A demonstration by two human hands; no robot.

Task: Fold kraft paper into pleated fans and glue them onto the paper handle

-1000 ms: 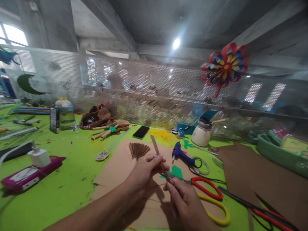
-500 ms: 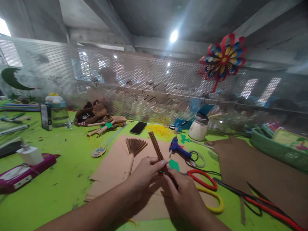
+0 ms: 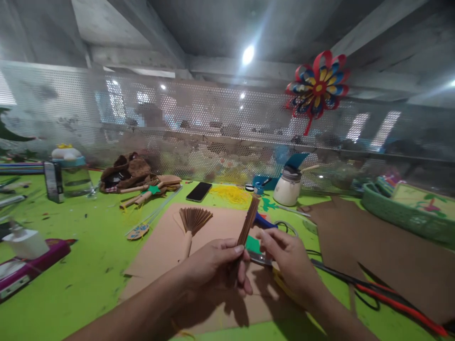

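Grey perforated metal screening [image 3: 199,113] is standing behind a lime-green tabletop [image 3: 92,270], where, at far left, a magenta plastic power strip [image 3: 59,255] is carrying a white plug adapter [image 3: 28,244], probably set aside to be out of the hands' way. Past it, a clear bottle with a pale blue collar [image 3: 76,182] is standing upright, and a brown fabric bundle [image 3: 137,168] is lying near the screen. Next, a pleated brown paper fan on a tan tubular handle [image 3: 195,220] is lying spread open on tan paper sheets [image 3: 149,255], which are seemingly serving as a work mat. Above those sheets, the left hand [image 3: 227,258] is gripping a narrow, pleated dark-brown paper strip [image 3: 248,221] by its lower part, likely to press the folds together; the thumb is pressing the near face, fingers are curling behind, and the strip is leaning slightly right. Just beside, apart from it, the right hand [image 3: 287,258] is hovering over metal scissors [image 3: 261,258], wrist angling in from lower right, fingers bending narrowly toward the thumb; whether they are pinching anything, I cannot tell. Farther right, a large dark-brown sheet [image 3: 355,232] is lying flat before a green oval basket [image 3: 394,213].
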